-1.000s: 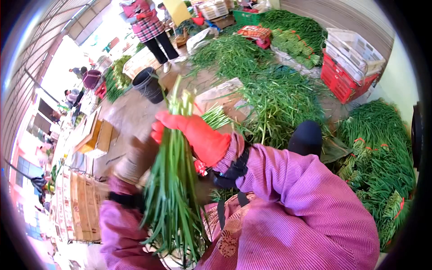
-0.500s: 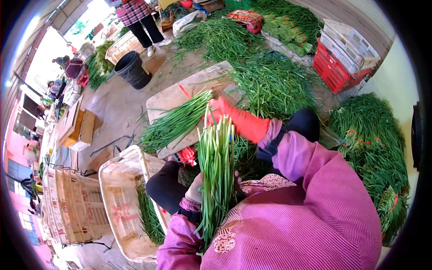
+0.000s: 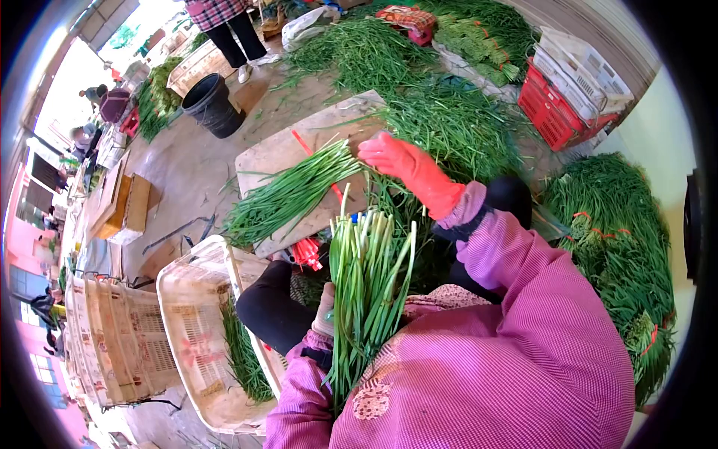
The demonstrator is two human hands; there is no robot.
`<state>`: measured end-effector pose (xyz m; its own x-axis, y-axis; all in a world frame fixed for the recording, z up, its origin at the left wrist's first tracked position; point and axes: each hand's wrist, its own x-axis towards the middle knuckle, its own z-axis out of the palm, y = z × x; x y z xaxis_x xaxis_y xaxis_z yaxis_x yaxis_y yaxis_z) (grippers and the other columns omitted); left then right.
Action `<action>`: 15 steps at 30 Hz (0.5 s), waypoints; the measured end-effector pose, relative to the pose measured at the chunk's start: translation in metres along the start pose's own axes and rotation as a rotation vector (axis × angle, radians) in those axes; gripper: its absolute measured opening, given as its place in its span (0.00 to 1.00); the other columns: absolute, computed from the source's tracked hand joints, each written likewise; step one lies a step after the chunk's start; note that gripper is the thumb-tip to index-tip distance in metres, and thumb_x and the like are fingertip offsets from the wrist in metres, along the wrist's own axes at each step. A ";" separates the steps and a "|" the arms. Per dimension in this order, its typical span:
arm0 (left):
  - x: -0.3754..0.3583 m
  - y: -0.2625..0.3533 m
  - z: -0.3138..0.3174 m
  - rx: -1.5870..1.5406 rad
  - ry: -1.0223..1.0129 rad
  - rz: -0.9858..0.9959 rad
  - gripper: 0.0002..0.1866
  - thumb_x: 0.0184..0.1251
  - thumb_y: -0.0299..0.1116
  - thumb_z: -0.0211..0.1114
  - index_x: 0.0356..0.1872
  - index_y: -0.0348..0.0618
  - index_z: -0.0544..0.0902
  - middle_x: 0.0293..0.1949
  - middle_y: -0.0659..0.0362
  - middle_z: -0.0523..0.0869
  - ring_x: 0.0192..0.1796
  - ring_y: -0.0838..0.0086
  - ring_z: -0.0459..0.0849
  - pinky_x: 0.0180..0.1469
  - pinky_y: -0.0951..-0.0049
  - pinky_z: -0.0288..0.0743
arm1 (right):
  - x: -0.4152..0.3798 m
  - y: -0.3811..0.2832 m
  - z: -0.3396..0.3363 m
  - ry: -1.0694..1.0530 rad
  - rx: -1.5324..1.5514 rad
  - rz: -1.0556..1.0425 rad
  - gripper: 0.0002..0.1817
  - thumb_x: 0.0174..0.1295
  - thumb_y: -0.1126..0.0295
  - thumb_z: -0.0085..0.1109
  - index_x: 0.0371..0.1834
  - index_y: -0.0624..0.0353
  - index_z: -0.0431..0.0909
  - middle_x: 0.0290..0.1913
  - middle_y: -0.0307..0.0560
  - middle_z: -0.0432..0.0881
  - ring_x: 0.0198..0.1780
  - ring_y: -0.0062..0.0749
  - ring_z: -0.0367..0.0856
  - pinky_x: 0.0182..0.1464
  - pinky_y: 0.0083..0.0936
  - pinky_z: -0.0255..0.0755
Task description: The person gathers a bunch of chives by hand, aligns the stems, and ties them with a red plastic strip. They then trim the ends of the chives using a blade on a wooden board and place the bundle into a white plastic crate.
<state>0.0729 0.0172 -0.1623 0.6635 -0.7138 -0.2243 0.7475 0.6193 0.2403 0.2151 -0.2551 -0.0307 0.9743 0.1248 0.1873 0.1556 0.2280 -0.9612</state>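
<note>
My left hand (image 3: pixel 324 313), in a light glove, is wrapped round a thick bunch of green stalks (image 3: pixel 368 277) held upright against my lap, pale ends up. My right hand (image 3: pixel 393 159), in a red rubber glove, is beside the cut ends of a second bundle of stalks (image 3: pixel 299 187); its fingers are stretched out and hold nothing. That bundle lies on a wooden board (image 3: pixel 262 156) across a red strip (image 3: pixel 302 142). Several red bands (image 3: pixel 306 254) lie at the board's near edge.
A white crate (image 3: pixel 177 322) with some greens stands at left, beside stacked crates (image 3: pixel 120 337). A black bucket (image 3: pixel 213 106) stands beyond the board. Heaps of greens (image 3: pixel 449 127) spread ahead and right. Red crate (image 3: pixel 550 108) at upper right. A person (image 3: pixel 224 30) stands at the top.
My right hand has moved a little right and up, away from the top of the held bunch, and its fingers are now extended. The held bunch has fanned out slightly at the top.
</note>
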 end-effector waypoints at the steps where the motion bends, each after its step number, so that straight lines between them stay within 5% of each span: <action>1: -0.001 -0.002 0.003 -0.017 0.017 0.018 0.36 0.63 0.63 0.63 0.60 0.44 0.78 0.52 0.57 0.86 0.51 0.66 0.85 0.57 0.61 0.79 | -0.008 -0.004 -0.006 0.005 -0.003 0.005 0.33 0.72 0.42 0.48 0.57 0.64 0.78 0.53 0.48 0.84 0.52 0.28 0.82 0.57 0.24 0.73; 5: 0.000 -0.001 -0.004 -0.108 -0.080 0.060 0.40 0.64 0.67 0.58 0.67 0.46 0.73 0.61 0.50 0.81 0.58 0.57 0.83 0.62 0.50 0.77 | -0.053 -0.035 -0.022 -0.010 -0.189 0.297 0.35 0.69 0.38 0.48 0.49 0.65 0.79 0.41 0.48 0.87 0.38 0.23 0.85 0.38 0.20 0.75; 7: -0.003 0.000 -0.002 -0.093 -0.074 0.045 0.41 0.65 0.67 0.57 0.68 0.46 0.71 0.62 0.50 0.80 0.59 0.56 0.82 0.63 0.49 0.76 | -0.072 -0.040 -0.021 -0.283 -0.364 0.811 0.34 0.72 0.39 0.44 0.52 0.64 0.78 0.35 0.49 0.88 0.28 0.26 0.85 0.30 0.20 0.75; 9: -0.004 0.000 0.004 -0.076 -0.067 0.023 0.41 0.65 0.67 0.56 0.69 0.46 0.70 0.63 0.50 0.79 0.60 0.55 0.81 0.64 0.49 0.75 | -0.091 -0.025 -0.009 -0.453 -0.271 0.785 0.33 0.73 0.40 0.43 0.54 0.64 0.76 0.32 0.50 0.88 0.23 0.27 0.84 0.24 0.20 0.72; 13: -0.005 -0.009 0.061 0.173 -0.036 -0.079 0.52 0.57 0.74 0.57 0.74 0.46 0.63 0.70 0.46 0.69 0.67 0.50 0.73 0.71 0.42 0.63 | -0.080 0.006 0.021 -0.473 -0.205 0.637 0.27 0.73 0.47 0.48 0.32 0.63 0.79 0.30 0.49 0.88 0.24 0.26 0.84 0.25 0.19 0.73; 15: -0.002 -0.015 0.086 -0.011 -0.151 -0.068 0.52 0.57 0.74 0.58 0.75 0.46 0.61 0.71 0.43 0.67 0.66 0.49 0.73 0.71 0.39 0.60 | -0.074 0.018 0.031 -0.505 -0.148 0.617 0.26 0.73 0.48 0.49 0.34 0.63 0.79 0.28 0.48 0.87 0.24 0.27 0.84 0.25 0.20 0.74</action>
<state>0.0576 -0.0184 -0.0837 0.5993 -0.7948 -0.0954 0.7915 0.5706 0.2189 0.1411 -0.2301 -0.0554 0.7058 0.6155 -0.3507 -0.3320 -0.1499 -0.9313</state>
